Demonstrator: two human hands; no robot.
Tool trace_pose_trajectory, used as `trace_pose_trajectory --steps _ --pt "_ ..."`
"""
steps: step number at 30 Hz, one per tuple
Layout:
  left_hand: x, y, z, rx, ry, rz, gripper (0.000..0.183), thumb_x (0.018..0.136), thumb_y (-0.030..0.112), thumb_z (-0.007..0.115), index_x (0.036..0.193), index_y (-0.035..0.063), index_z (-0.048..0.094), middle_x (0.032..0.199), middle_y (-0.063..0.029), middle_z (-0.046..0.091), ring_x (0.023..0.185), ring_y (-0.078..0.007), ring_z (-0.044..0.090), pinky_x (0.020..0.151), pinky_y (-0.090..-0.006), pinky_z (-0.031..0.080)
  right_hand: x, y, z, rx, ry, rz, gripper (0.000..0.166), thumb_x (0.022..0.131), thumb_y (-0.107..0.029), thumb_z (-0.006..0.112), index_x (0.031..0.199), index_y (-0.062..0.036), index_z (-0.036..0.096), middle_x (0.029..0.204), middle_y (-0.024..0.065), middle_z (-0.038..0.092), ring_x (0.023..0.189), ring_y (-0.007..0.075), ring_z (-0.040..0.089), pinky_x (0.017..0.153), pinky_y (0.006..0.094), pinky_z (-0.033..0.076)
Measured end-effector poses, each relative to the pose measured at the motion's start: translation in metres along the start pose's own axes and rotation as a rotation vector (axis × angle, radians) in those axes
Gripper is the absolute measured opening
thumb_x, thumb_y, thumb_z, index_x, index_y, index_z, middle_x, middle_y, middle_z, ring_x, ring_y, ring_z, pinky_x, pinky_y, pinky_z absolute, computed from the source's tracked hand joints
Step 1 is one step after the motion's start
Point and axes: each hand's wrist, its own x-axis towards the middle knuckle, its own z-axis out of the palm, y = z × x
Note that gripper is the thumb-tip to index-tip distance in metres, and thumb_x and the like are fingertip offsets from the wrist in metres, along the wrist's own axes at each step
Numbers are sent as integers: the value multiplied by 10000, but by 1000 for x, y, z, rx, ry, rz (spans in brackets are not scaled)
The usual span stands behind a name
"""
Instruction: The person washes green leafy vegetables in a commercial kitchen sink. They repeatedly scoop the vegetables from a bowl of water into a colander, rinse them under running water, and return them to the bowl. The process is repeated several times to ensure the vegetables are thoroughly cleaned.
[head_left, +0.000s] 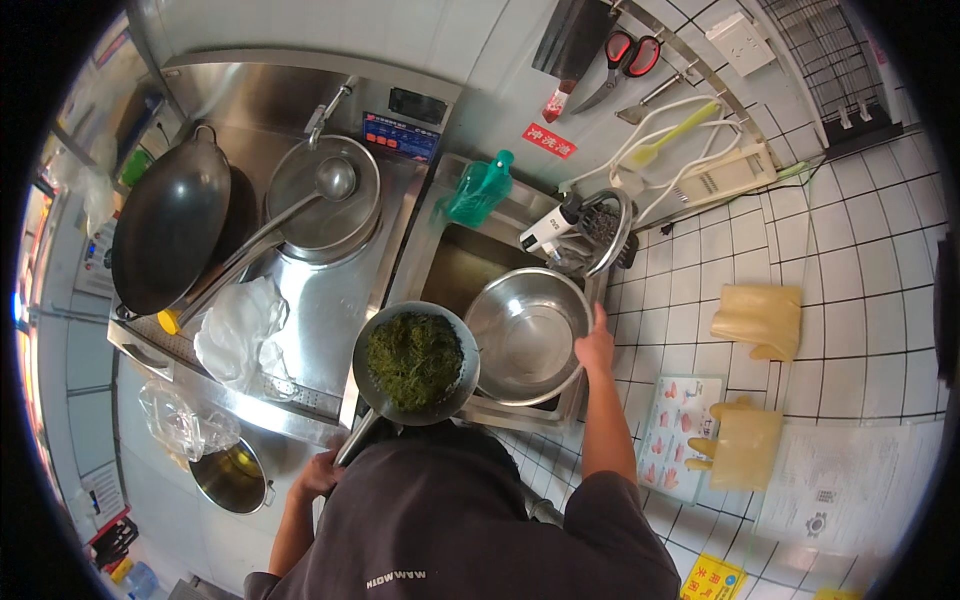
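Note:
My left hand (319, 474) grips the handle of a long-handled metal strainer (469, 358), held level in front of my body. A mound of dark green, finely stranded greens (415, 360) fills its middle; I cannot tell which kind. My right hand (596, 343) holds the right rim of a wide stainless steel bowl (532, 337). The bowl is over the front of the steel sink (442, 247) and hides much of the basin. The strainer's right rim is close to the bowl's left rim; whether they touch cannot be told.
On the steel cooktop (330, 300) at left are a tilted wok (172, 225), a pot (300, 217) with a ladle (335, 180) across it, and a plastic bag (244, 330). A curved faucet (619, 225) and a green plastic jug (481, 191) flank the sink's back. A cleaver (574, 37) and scissors (619, 67) hang above.

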Motion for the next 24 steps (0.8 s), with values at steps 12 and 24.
trace_pose_trajectory --steps 12,24 --pt "-24 60 30 -68 98 -243 430 859 309 786 1142 -11 737 934 -121 767 884 -165 700 804 -381 571 88 -83 27 -213 -329 -345 965 896 -77 533 1686 -413 91 1251 306 682 1149 474 668 977 518 516" --pt "-29 93 43 -25 112 -329 421 869 310 753 1155 2 730 897 -128 752 843 -181 707 757 -383 579 79 -67 53 -156 -551 -207 884 914 -118 546 1671 -407 192 1339 335 627 1189 477 655 1045 523 524"
